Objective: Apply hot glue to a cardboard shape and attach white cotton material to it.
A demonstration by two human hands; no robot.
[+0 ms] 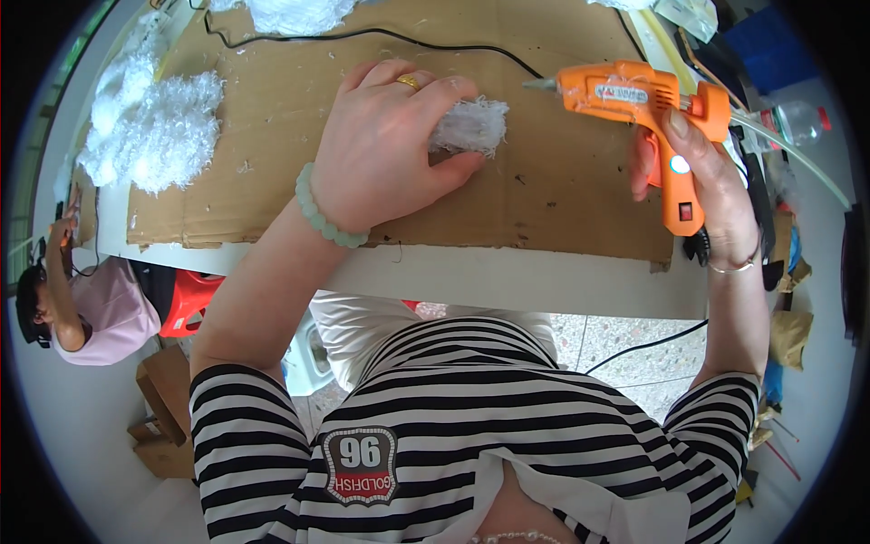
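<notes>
An orange hot glue gun (625,91) is in my right hand (711,177), its nozzle pointing left across the cardboard sheet (562,195). My fingers wrap its handle, and a pale glue stick (788,140) trails from its back end. Over the middle of the cardboard, my left hand (394,136) grips a small tuft of white fluffy yarn-like material (473,127). The tuft sticks out between thumb and forefinger; the rest of it is hidden under the palm. A gap separates the nozzle from the tuft.
Heaps of white fluffy strands (159,131) lie on the cardboard's left side, more at the far edge (294,14). A black cord (399,34) crosses the far part. A plastic bottle (797,122) lies at right. Another person (100,308) works at far left.
</notes>
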